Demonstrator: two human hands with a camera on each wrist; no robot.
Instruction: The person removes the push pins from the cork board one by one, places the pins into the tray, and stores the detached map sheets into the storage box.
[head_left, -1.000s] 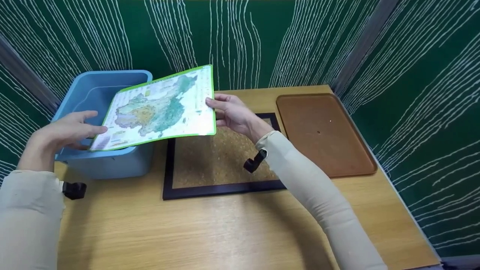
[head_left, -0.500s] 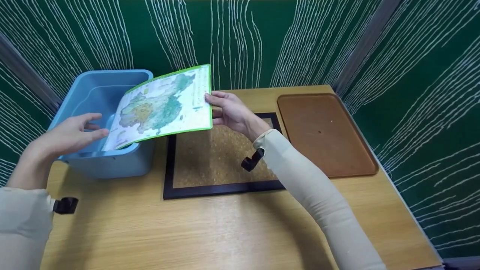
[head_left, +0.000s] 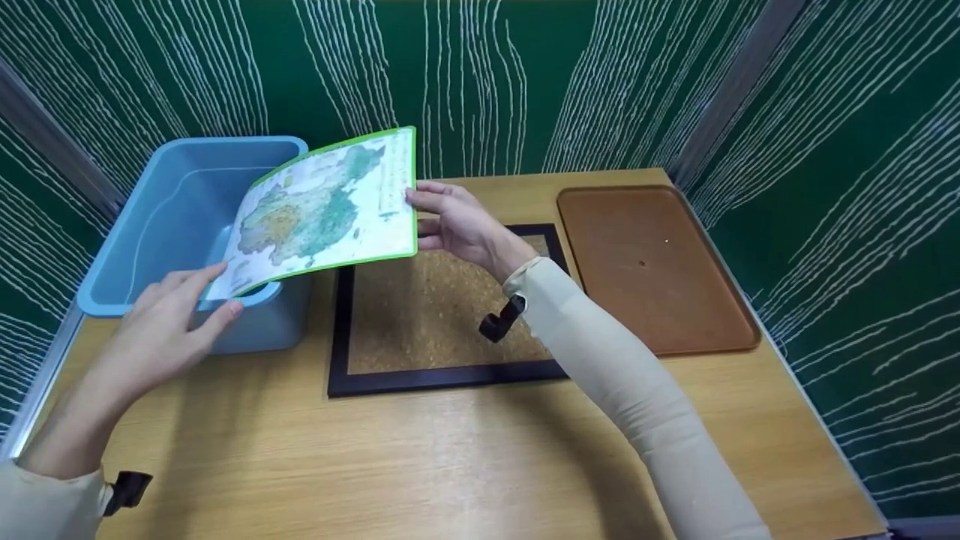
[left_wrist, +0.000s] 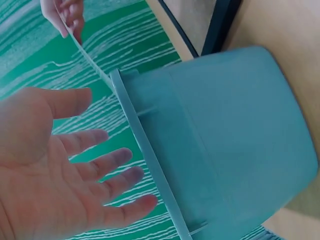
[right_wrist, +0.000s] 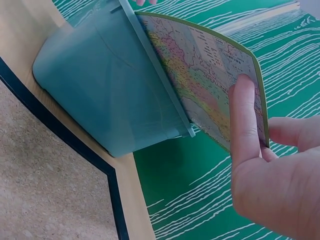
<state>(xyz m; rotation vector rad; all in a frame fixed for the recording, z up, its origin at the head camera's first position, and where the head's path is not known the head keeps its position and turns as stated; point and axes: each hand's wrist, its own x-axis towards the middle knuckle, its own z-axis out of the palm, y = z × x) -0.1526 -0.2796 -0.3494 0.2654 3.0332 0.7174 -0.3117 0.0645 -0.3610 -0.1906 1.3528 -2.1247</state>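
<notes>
My right hand (head_left: 465,225) pinches a green-edged map sheet (head_left: 315,210) by its right edge, thumb on the upper face. The sheet bows and slants down to the left, its far end dipping inside the blue tub (head_left: 180,150). On its underside, in the right wrist view, a second coloured map (right_wrist: 200,65) shows behind the fingers. My left hand (head_left: 169,322) is beside the tub's near rim, fingers spread and extended near the sheet's lower left corner. In the left wrist view its palm (left_wrist: 50,185) faces up with nothing in it.
A cork board (head_left: 435,322) with a black frame lies mid-table, right of the tub. Beyond it is a brown tray (head_left: 652,270). Green walls (head_left: 510,82) with white streaks enclose the wooden table (head_left: 450,465) at the back and sides.
My left hand has left the sheet's corner and drawn back toward me over the tub's near rim. The sheet's left end has sunk into the tub; the right hand shifted slightly left, still pinching it.
</notes>
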